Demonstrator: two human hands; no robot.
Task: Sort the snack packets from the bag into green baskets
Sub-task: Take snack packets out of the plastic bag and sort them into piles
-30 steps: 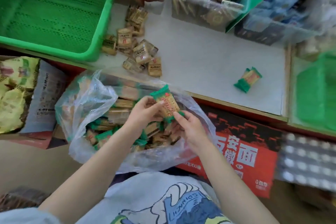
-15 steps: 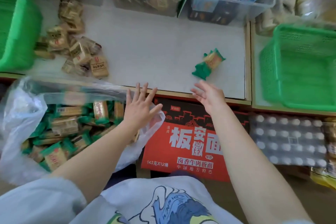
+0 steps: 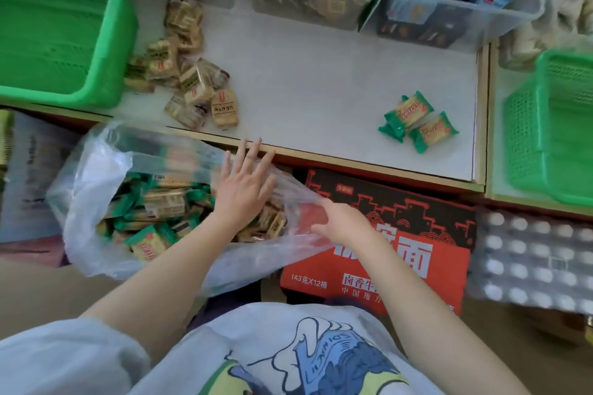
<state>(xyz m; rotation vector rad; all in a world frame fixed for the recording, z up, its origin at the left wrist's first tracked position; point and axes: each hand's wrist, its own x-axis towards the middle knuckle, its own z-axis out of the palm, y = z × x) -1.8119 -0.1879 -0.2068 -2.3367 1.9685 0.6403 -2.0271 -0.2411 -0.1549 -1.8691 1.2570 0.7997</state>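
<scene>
- Risk: clear bag (image 3: 96,189) is thin and slumped; if right hand (image 3: 345,223) loses its edge, the mouth could fold shut or packets spill to the floor.
- Risk: brown pile (image 3: 192,83) and green packets (image 3: 417,120) lie loose on bench (image 3: 321,80), none in the baskets yet; types could mix.
- Left hand (image 3: 245,184): fingers (image 3: 253,151) spread wide, holding nothing, over bag mouth near bench edge.
- Right hand grips bag's edge, fingers curled on plastic.
- Packets in bag (image 3: 160,212) sit just left of and below left hand.
- Left basket (image 3: 106,42) and right basket (image 3: 526,138) well apart from both hands.
</scene>
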